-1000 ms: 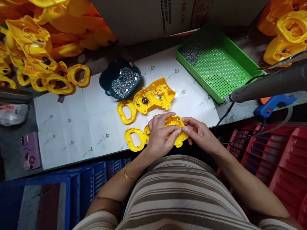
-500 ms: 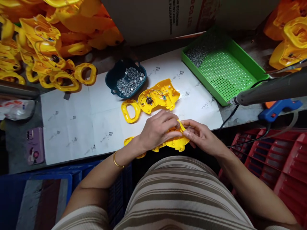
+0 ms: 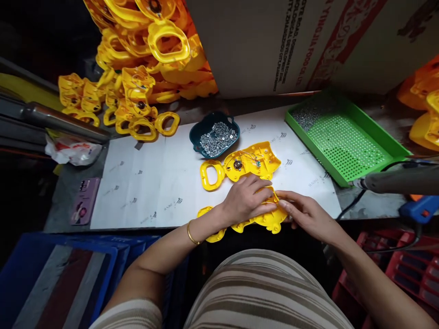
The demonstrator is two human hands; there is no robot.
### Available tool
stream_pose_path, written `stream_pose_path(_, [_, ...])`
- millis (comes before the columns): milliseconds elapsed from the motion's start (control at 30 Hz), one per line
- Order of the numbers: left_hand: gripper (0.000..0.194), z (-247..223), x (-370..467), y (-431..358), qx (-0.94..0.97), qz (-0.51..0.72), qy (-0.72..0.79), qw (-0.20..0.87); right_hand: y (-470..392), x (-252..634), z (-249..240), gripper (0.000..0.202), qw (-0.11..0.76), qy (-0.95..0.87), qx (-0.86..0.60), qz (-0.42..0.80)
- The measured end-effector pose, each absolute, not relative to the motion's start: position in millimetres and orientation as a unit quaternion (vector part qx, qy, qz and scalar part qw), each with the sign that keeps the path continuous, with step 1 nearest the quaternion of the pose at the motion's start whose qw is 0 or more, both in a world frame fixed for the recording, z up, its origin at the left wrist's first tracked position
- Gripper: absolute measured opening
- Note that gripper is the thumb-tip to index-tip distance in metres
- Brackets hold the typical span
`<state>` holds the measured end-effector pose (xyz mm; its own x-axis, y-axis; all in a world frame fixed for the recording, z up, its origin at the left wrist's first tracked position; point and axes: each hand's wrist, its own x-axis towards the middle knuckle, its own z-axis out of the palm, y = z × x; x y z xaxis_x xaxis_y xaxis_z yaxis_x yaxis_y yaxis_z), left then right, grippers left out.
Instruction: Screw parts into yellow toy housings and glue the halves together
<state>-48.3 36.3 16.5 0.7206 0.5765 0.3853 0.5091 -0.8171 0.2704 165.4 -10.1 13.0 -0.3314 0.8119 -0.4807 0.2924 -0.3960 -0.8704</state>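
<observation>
At the table's front edge, a yellow plastic shell half (image 3: 270,221) with a ring handle is between my hands. My left hand (image 3: 247,197) lies over it, fingers bent down and closed at its inner side; whatever the fingertips pinch is hidden. My right hand (image 3: 302,211) grips the shell's right end between thumb and fingers. Just beyond lies a second yellow shell half (image 3: 252,161), open side up, with a round dark part, thin wires and a small circuit board inside. Its ring handle points left.
Behind stands a dark teal bowl (image 3: 197,132) of small metal pieces. A green perforated tray (image 3: 356,146) holds more at back right. Yellow shells (image 3: 137,91) pile at back left. A purple phone (image 3: 85,201) lies left. A blue-handled tool (image 3: 416,209) hangs right.
The camera view has swung, so everything sits lower and further right. Both hands stay on the same shell half, with little change in their grip.
</observation>
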Motion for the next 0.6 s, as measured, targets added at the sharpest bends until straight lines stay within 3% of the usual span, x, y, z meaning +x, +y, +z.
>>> stream_pose_path(200, [0.023,16,-76,42,0.849,0.308,0.429,-0.014,48,153,47,0.029,0.313,-0.700,-0.576,0.283])
stream_pose_path(267, [0.025,13,-84,46,0.832,0.282,0.476,-0.030,78,134,51,0.025,0.298,-0.749,-0.557,0.200])
stream_pose_path(467, [0.033,8,-91,47,0.846,0.197,0.495,-0.005,134,72,41,0.041,0.092,-0.826,-0.541,0.130])
stream_pose_path(600, [0.029,6,-92,47,0.854,0.165,0.493,0.010,141,59,33,0.030,0.091,-0.816,-0.536,0.195])
